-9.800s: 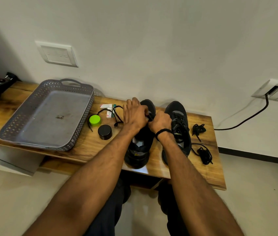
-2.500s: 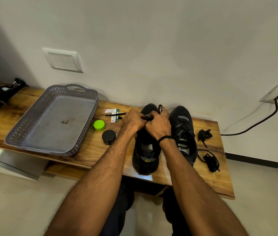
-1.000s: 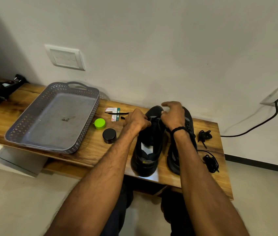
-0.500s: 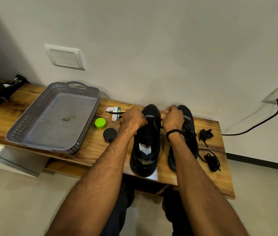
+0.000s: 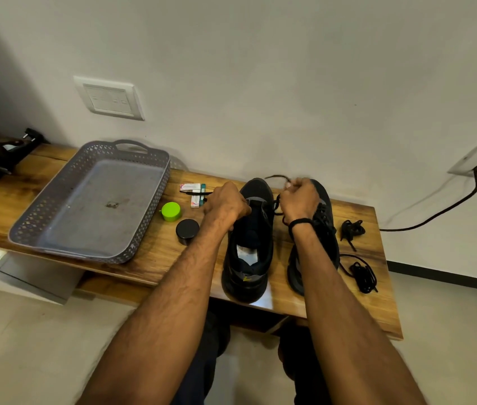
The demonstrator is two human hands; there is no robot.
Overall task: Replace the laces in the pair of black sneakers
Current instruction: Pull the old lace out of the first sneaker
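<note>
Right hand (image 5: 300,200) pinches limp, thin lace (image 5: 276,203), best gripped near its tip; left hand (image 5: 225,204) grips stiff left sneaker (image 5: 249,244).

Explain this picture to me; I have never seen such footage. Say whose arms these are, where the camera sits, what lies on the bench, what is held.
No machine here: these are a person's bare arms, filmed by one wide-angle camera worn on the head, looking forward and down. The left hand grips the first sneaker near its eyelets; the right hand pinches a black lace running from that shoe. The second sneaker stands beside it. Also on the wooden bench: a grey tray, a green cap, a black round lid, small boxes and two loose lace bundles.
</note>
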